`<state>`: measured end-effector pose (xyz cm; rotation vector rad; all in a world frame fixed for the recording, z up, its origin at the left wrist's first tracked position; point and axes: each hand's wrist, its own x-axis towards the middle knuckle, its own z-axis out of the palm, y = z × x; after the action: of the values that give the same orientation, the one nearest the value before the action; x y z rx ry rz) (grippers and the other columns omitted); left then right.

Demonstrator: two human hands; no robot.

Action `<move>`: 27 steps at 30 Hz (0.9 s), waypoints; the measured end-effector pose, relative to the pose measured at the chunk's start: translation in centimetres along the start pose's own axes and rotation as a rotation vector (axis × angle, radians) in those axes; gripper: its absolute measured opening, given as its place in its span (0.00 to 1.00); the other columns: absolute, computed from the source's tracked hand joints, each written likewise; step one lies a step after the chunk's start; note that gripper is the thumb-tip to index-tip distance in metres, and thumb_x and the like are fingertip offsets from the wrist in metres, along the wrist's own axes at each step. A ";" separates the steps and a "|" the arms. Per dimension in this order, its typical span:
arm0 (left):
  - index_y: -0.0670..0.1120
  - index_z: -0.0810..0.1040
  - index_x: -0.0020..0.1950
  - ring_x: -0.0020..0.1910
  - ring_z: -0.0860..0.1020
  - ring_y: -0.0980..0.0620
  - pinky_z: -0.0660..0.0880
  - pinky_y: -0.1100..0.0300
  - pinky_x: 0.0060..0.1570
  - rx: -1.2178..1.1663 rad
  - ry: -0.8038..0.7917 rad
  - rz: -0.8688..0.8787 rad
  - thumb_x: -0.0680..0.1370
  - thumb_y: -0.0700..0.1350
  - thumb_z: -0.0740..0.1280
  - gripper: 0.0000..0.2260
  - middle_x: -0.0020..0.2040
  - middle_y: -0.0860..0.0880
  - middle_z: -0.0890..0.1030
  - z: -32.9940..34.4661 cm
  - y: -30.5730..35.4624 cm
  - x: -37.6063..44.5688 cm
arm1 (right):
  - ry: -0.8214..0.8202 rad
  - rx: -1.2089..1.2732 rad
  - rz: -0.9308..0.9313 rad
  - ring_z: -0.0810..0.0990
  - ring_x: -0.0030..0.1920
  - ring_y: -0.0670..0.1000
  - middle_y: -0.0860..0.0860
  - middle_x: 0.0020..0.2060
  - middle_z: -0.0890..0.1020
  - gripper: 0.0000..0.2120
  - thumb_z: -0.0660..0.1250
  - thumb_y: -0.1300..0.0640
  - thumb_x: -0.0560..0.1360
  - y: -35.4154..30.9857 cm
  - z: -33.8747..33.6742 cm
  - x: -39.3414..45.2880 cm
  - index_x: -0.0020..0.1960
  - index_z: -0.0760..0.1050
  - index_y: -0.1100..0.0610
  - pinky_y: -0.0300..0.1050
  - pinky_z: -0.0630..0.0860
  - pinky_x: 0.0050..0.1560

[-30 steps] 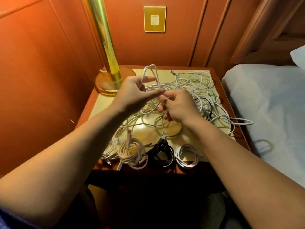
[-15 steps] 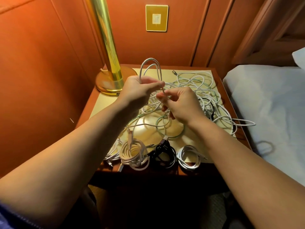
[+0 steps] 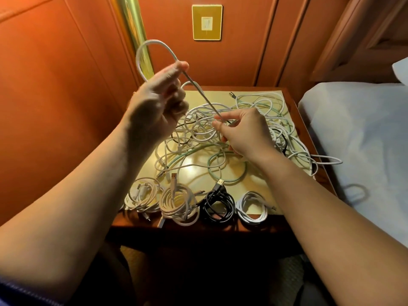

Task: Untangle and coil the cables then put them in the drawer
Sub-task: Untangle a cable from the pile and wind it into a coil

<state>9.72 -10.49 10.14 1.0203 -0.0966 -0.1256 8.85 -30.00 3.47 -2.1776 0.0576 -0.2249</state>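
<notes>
The fingers of the left hand are curled around a white cable, pinching it up high so that a loop arches above the hand, in front of the brass lamp pole. From there the cable runs taut, down and to the right, into the right hand, whose thumb and fingers are pinched together on it just above the pile. Under both hands a tangle of loose cables, mostly white with a pale green one among them, covers the middle and far right of the table; one white loop hangs over the right edge toward the bed. Along the near edge of the table lie four coiled cables in a row: a white coil at the left, a cream coil, a black coil, and a second white coil at the right. On the far wall sits a gold switch plate.
</notes>
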 end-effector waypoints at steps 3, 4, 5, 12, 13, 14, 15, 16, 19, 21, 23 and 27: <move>0.44 0.80 0.53 0.28 0.59 0.58 0.60 0.64 0.27 -0.185 -0.026 -0.002 0.85 0.44 0.63 0.07 0.33 0.54 0.65 -0.1 0.2 0.0 | 0.005 0.004 0.011 0.82 0.26 0.44 0.45 0.31 0.85 0.13 0.75 0.41 0.76 0.1 -0.1 0.4 0.58 0.85 0.46 0.53 0.85 0.38; 0.45 0.80 0.55 0.29 0.59 0.58 0.59 0.64 0.27 -0.170 0.005 -0.002 0.85 0.46 0.64 0.07 0.33 0.54 0.64 -0.2 0.1 -0.1 | -0.007 0.008 0.007 0.82 0.26 0.45 0.45 0.31 0.85 0.13 0.74 0.42 0.77 0.2 -0.2 0.4 0.58 0.85 0.46 0.54 0.85 0.37; 0.45 0.80 0.58 0.30 0.58 0.57 0.58 0.64 0.28 -0.108 0.038 0.002 0.84 0.49 0.65 0.09 0.34 0.54 0.62 -0.2 -0.2 -0.1 | -0.022 0.007 0.000 0.81 0.27 0.45 0.46 0.31 0.85 0.13 0.72 0.42 0.78 0.3 -0.2 0.4 0.59 0.85 0.46 0.53 0.85 0.36; 0.47 0.84 0.61 0.30 0.70 0.58 0.68 0.65 0.29 0.870 -0.048 0.075 0.72 0.51 0.78 0.19 0.39 0.46 0.80 -0.3 -2.7 -0.4 | -0.036 -0.029 -0.072 0.82 0.31 0.46 0.46 0.32 0.85 0.11 0.70 0.45 0.80 0.4 -0.5 -0.1 0.58 0.86 0.47 0.56 0.85 0.40; 0.47 0.85 0.60 0.32 0.73 0.59 0.70 0.66 0.30 0.947 -0.057 0.070 0.72 0.51 0.78 0.18 0.39 0.48 0.82 -0.1 -3.4 -0.6 | -0.034 -0.052 -0.080 0.82 0.32 0.46 0.46 0.33 0.85 0.09 0.70 0.47 0.81 0.4 -0.5 -0.2 0.58 0.86 0.47 0.56 0.85 0.40; 0.46 0.85 0.58 0.33 0.75 0.59 0.73 0.67 0.32 0.972 -0.065 0.067 0.73 0.51 0.78 0.17 0.39 0.49 0.84 0.1 -4.1 -0.7 | -0.036 -0.081 -0.087 0.83 0.33 0.47 0.45 0.33 0.85 0.08 0.70 0.49 0.81 0.4 -0.4 -0.3 0.57 0.86 0.46 0.55 0.84 0.40; 0.45 0.86 0.56 0.36 0.78 0.59 0.75 0.66 0.35 0.964 -0.067 0.070 0.74 0.50 0.78 0.15 0.40 0.50 0.86 0.3 -4.6 -0.7 | -0.039 -0.105 -0.095 0.83 0.34 0.48 0.45 0.34 0.85 0.07 0.71 0.51 0.81 0.3 -0.4 -0.3 0.55 0.87 0.46 0.55 0.84 0.40; 0.45 0.87 0.54 0.39 0.81 0.59 0.76 0.65 0.38 0.939 -0.057 0.083 0.75 0.49 0.77 0.12 0.42 0.50 0.87 0.5 -5.0 -0.6 | -0.041 -0.118 -0.106 0.84 0.36 0.48 0.45 0.35 0.85 0.06 0.71 0.50 0.80 0.2 -0.4 -0.4 0.53 0.87 0.46 0.55 0.84 0.40; 0.43 0.87 0.51 0.43 0.84 0.57 0.76 0.64 0.43 0.831 -0.016 0.130 0.78 0.46 0.74 0.07 0.43 0.50 0.87 0.5 -5.3 -0.1 | -0.036 -0.090 -0.137 0.84 0.36 0.49 0.45 0.34 0.85 0.10 0.72 0.43 0.79 -0.1 -0.4 -0.4 0.53 0.87 0.46 0.55 0.84 0.40; 0.42 0.87 0.51 0.42 0.84 0.56 0.76 0.64 0.43 0.817 -0.038 0.184 0.78 0.45 0.74 0.08 0.42 0.49 0.87 0.5 -5.1 -0.1 | -0.025 -0.076 -0.136 0.85 0.37 0.49 0.45 0.36 0.85 0.12 0.73 0.41 0.77 0.0 -0.6 -0.2 0.56 0.86 0.45 0.52 0.84 0.42; 0.40 0.87 0.50 0.40 0.83 0.57 0.76 0.65 0.41 0.803 -0.069 0.243 0.78 0.44 0.74 0.08 0.41 0.47 0.87 0.8 -4.9 -0.5 | -0.025 -0.080 -0.126 0.84 0.36 0.46 0.45 0.35 0.85 0.12 0.74 0.40 0.76 0.2 -0.7 0.0 0.56 0.86 0.44 0.45 0.81 0.41; 0.35 0.86 0.49 0.31 0.77 0.62 0.71 0.69 0.33 0.747 -0.087 0.325 0.79 0.42 0.73 0.09 0.36 0.48 0.84 1.4 -4.3 -0.9 | -0.001 -0.099 -0.101 0.81 0.36 0.47 0.44 0.34 0.83 0.11 0.74 0.40 0.75 0.3 -0.4 0.1 0.55 0.86 0.43 0.40 0.71 0.36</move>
<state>8.36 -13.70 7.18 1.7264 -0.4084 0.1799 8.85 -30.50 3.52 -2.2823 -0.0434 -0.2833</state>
